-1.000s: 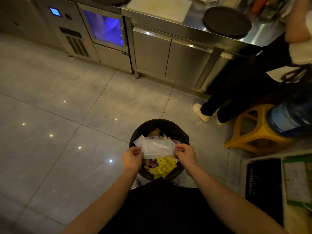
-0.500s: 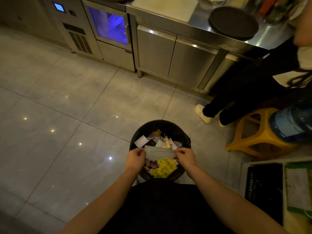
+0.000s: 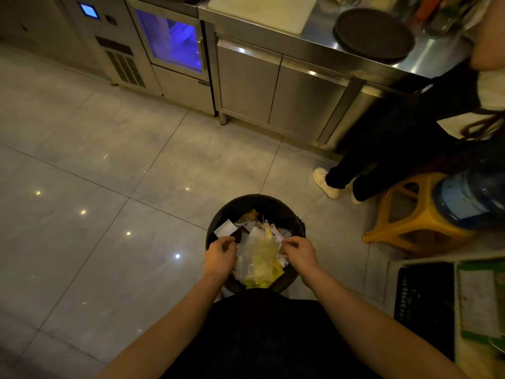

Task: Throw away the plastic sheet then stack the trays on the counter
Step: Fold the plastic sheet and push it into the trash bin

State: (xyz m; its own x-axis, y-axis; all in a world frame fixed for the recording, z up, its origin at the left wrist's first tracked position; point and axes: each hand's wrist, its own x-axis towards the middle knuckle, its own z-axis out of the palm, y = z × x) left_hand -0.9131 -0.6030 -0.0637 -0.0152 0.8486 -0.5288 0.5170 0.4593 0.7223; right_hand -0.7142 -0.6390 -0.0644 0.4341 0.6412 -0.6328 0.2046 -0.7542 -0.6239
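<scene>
Now dropped from both hands, left [image 3: 220, 257] and right [image 3: 298, 252], loosely curled and seemingly empty, clear crumpled plastic sheet [image 3: 255, 259] atop rubbish in round black bin [image 3: 295, 279]; next, round dark tray [image 3: 373, 34] on steel counter [image 3: 314, 49].

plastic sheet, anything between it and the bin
Nothing visible. The plastic sheet hangs between the left hand and the right hand, right over the open bin. The bin has no lid, and only the trash heaped inside lies beneath the sheet.
</scene>
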